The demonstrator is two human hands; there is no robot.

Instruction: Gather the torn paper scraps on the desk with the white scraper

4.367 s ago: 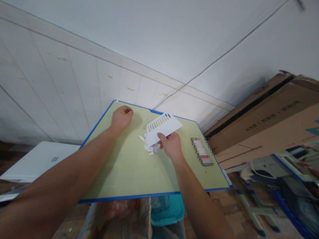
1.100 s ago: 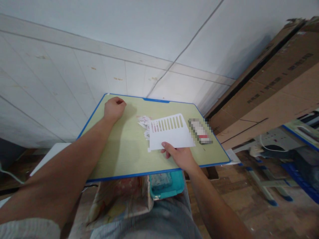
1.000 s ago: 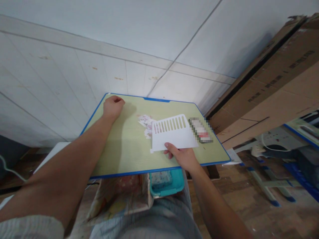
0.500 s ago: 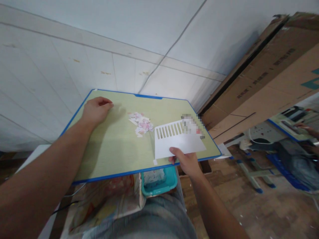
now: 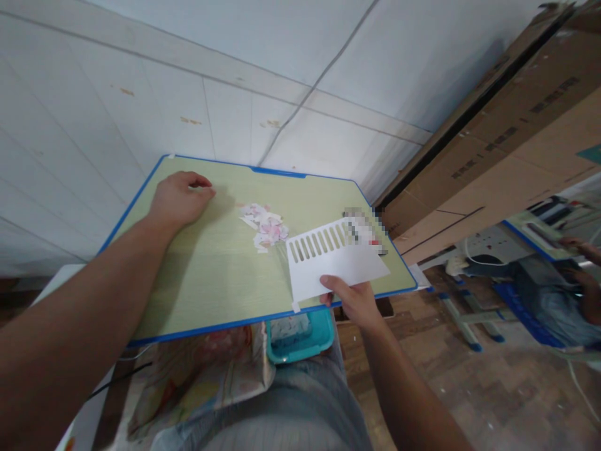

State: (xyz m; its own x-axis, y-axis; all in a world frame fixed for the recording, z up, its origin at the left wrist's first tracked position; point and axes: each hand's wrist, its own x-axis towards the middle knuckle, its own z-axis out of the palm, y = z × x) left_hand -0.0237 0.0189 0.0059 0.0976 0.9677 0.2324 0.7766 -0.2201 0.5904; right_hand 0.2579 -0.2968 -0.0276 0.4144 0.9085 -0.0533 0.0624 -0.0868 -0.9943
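My right hand grips a white card by its near edge, thumb on top, above the front of the tabletop. A row of slots runs along the card's far side. On the left of the table, my left hand hovers or rests with thumb and forefinger pinched together; what they hold, if anything, is too small to make out. Between the hands lies a loose pile of pinkish-white paper pieces. Behind the card's right end, pixelation hides part of the surface.
Under the table's front edge hangs or stands a turquoise basket with whitish contents. Beside it is a patterned cloth. Large cardboard boxes lean at the right. Another person's arm shows at the far right, by a second table.
The card has tilted slightly, its left end coming a little nearer the pile. My left hand keeps nearly the same place and pinch. The whole view has shifted slightly.
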